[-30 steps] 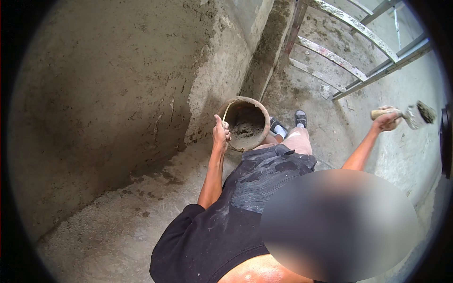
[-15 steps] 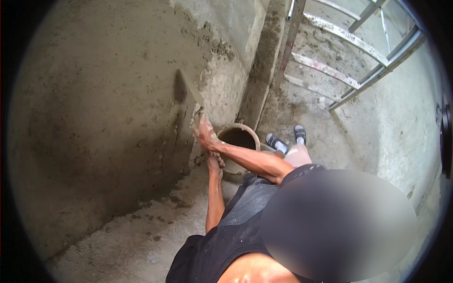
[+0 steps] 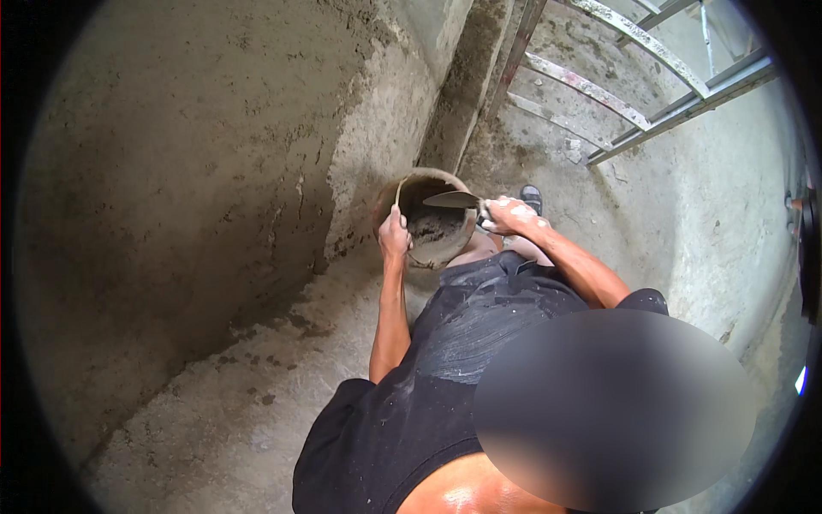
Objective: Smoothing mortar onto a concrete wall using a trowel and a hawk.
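Note:
My right hand (image 3: 511, 216), smeared with pale mortar, is closed round the handle of a trowel (image 3: 452, 200). The blade reaches left over the mouth of a round bucket (image 3: 463, 243). Grey wet mortar (image 3: 432, 225) lies in the bottom of the bucket. On the other side, my left hand (image 3: 395, 234) grips the thin, yellowish bucket handle (image 3: 399, 194) at the left of the rim. Whether the blade touches the mortar or the rim, I cannot tell.
On the left rises a wall with damp grey render (image 3: 197, 154); a paler rough strip (image 3: 368, 128) borders it. A metal ladder (image 3: 629, 107) stands at the far right. The concrete floor (image 3: 231, 428) has splashes of mortar. My sandalled foot (image 3: 531, 200) is beyond the bucket.
My right hand has brought the trowel from the wall down and right, over the bucket. My left hand has risen slightly, and the bucket's mouth now shows more fully, mortar visible inside.

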Demonstrator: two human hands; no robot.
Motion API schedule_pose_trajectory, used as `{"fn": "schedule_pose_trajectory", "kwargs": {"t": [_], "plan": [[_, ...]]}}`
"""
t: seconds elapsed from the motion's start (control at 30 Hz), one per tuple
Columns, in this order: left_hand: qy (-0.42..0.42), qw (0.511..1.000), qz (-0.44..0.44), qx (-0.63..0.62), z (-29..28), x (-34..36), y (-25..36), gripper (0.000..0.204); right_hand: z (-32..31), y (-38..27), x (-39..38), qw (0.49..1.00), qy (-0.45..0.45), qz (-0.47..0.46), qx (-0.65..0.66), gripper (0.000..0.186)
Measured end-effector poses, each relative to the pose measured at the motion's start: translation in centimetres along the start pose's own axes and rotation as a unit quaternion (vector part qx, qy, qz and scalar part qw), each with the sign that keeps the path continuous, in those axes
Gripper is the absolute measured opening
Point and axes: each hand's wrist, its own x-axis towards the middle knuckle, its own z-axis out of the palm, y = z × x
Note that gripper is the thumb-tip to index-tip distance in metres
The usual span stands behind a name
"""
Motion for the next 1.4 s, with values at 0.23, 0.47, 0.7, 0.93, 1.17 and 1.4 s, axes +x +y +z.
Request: {"fn": "schedule_pose_trajectory", "kwargs": {"t": [0.23,0.47,0.7,0.93,1.17,1.4], "plan": [[0.047,0.936,0.221,0.271,4.2,-3.2,4.2,0.041,7.3,-2.9,8.5,0.945,-0.051,0.052,-0.319,0.009],[0.027,0.931,0.311,0.188,12.2,-4.7,6.4,0.036,12.3,6.9,8.7,0.908,0.135,-0.163,-0.361,0.016],[-0.077,0.982,0.161,-0.061,14.6,-7.5,6.0,0.037,5.0,3.4,2.3,0.996,0.013,-0.080,0.027,0.051],[-0.077,0.977,0.067,-0.188,10.6,-6.0,8.5,0.057,0.3,7.7,-0.8,0.942,-0.018,-0.221,0.251,0.034],[-0.031,0.971,0.057,-0.230,8.3,-5.2,7.8,0.061,-1.4,11.8,-6.8,0.917,-0.029,-0.079,0.390,0.020],[-0.035,0.981,0.017,-0.189,7.4,-3.4,4.9,0.057,-3.1,13.1,-10.7,0.710,0.086,0.018,0.699,0.019]]}}
